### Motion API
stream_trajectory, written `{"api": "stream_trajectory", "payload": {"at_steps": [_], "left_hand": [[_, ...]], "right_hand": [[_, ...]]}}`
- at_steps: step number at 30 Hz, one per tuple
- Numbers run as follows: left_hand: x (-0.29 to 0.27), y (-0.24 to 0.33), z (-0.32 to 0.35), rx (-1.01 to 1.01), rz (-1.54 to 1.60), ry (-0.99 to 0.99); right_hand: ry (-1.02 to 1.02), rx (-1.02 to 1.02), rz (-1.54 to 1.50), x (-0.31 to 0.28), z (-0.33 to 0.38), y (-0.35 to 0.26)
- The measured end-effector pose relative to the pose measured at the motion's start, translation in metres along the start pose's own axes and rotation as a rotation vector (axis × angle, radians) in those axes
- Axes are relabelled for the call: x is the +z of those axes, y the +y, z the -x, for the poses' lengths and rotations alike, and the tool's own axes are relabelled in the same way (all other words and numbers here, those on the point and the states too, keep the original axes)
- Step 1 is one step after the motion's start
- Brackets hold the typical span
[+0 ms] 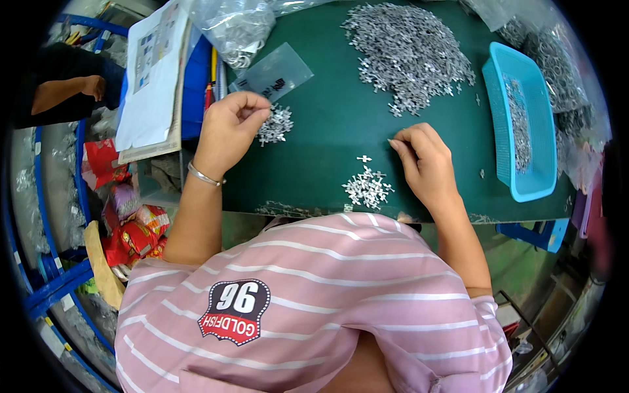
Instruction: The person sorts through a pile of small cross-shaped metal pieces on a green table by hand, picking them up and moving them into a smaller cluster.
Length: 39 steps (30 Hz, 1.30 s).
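At the far left we saw another person's forearm (62, 92) beside the blue frame, and below it a heap of red snack packets (134, 232). Next came a printed sheet (154, 72) lying over a blue box at the edge of the green table (327, 131). Our left hand (229, 128) was curled into a loose fist, fingertips pinched together above a small heap of metal crosses (275, 124); we could not tell whether a piece sat between them. A silver bangle (204, 175) ringed that wrist. Just behind the hand lay a small clear bag (272, 72), and a larger clear bag of metal parts (239, 29) beyond it. Near the table's front edge sat a second small heap of crosses (367, 187), with one single cross (363, 158) just above it. Our right hand (426, 164) rested beside that heap, fingers bent together on the mat, nothing visibly gripped. Farther back spread the big pile of crosses (409, 56). At the right stood a turquoise basket (498, 85) holding more metal pieces.
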<state>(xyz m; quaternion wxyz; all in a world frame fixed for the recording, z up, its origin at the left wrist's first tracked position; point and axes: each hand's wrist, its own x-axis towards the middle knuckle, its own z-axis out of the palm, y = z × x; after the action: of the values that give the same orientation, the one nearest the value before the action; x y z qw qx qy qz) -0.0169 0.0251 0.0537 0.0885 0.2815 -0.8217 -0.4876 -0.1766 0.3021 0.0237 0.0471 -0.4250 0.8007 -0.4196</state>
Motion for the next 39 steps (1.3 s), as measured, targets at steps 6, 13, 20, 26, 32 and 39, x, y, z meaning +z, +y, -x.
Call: {"api": "stream_trajectory", "payload": {"at_steps": [6,13,20,26,32,39], "left_hand": [[0.013,0.000,0.002,0.237,-0.223,0.058],[0.091,0.039,-0.017,0.708,-0.131,-0.211],[0.142,0.032,-0.021,0.810,-0.206,-0.345],[0.123,0.028,-0.018,0.889,-0.289,-0.341],[0.110,0.021,-0.013,0.864,-0.224,-0.339],[0.098,0.030,-0.011,0.660,-0.159,-0.269]], "right_hand": [[-0.020,0.004,0.035,-0.012,0.000,0.006],[0.021,0.069,0.049,-0.026,0.013,0.009],[-0.006,0.066,0.127,-0.009,0.020,0.004],[0.026,0.078,0.056,-0.013,0.018,0.006],[-0.005,0.069,0.054,-0.007,0.016,0.006],[-0.031,0.054,-0.196,-0.013,0.029,-0.015]]}}
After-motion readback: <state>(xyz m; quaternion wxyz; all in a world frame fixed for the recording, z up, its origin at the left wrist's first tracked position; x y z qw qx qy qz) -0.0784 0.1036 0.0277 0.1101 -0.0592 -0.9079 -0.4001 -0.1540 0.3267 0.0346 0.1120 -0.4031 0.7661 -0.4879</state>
